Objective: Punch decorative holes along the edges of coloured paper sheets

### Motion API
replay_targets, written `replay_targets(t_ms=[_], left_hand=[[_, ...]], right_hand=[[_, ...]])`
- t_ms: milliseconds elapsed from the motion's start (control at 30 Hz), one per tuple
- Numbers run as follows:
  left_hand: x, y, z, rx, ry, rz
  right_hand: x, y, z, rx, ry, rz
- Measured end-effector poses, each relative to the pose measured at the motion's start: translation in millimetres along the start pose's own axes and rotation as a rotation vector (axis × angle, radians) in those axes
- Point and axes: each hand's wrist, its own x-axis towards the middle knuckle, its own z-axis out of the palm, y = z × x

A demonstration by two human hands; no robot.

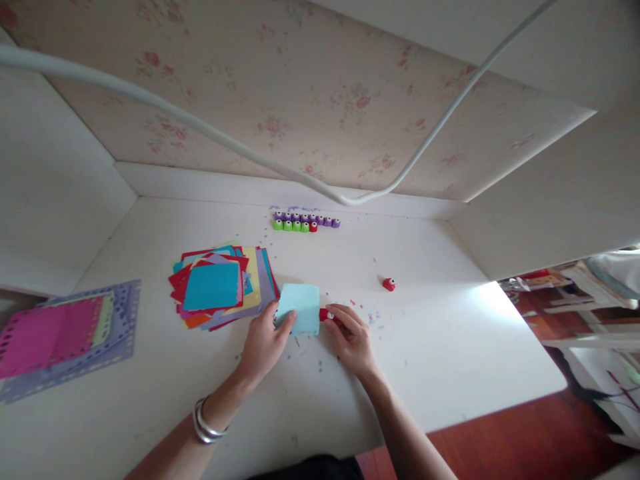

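Note:
My left hand [267, 337] grips a light blue sheet of paper [303, 307] by its left side, thumb on top. Small notches run along that left edge of the sheet. In my right hand [353, 340] is a small red craft punch [325, 314], pinched between thumb and fingers. The punch sits against the sheet's right edge; whether the paper is inside its slot I cannot make out. A second red punch [389, 285] lies apart on the table, to the right of my hands.
Coloured paper sheets are piled loosely, a blue sheet [213, 285] on top. At the left lie pink paper [50, 333] and purple paper with punched borders. Purple punches [313, 218] and green punches [287, 226] stand in rows near the wall. Tiny paper bits dot the white table [450, 347]. A white cable [240, 147] hangs in front.

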Motion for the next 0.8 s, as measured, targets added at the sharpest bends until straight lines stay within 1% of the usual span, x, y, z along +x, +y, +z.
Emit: replay_targets(t_ms=[300, 500, 600, 700, 800], left_hand=[[0, 2, -0.7, -0.006, -0.006, 0.019], [0, -1, 2.3, 0.059, 0.02, 0.055], [0, -1, 4.0, 0.102, 0.025, 0.074], [0, -3, 7.7, 0.15, 0.03, 0.101], [-3, -4, 12.9, 0.186, 0.006, 0.144]], right_hand=[[0, 0, 2, -0.032, -0.014, -0.037], [2, 1, 2, -0.034, -0.06, -0.083], [3, 1, 0, -0.034, -0.108, -0.094], [5, -1, -4, -0.035, -0.186, -0.105], [10, -5, -10, -0.041, -0.274, -0.115]])
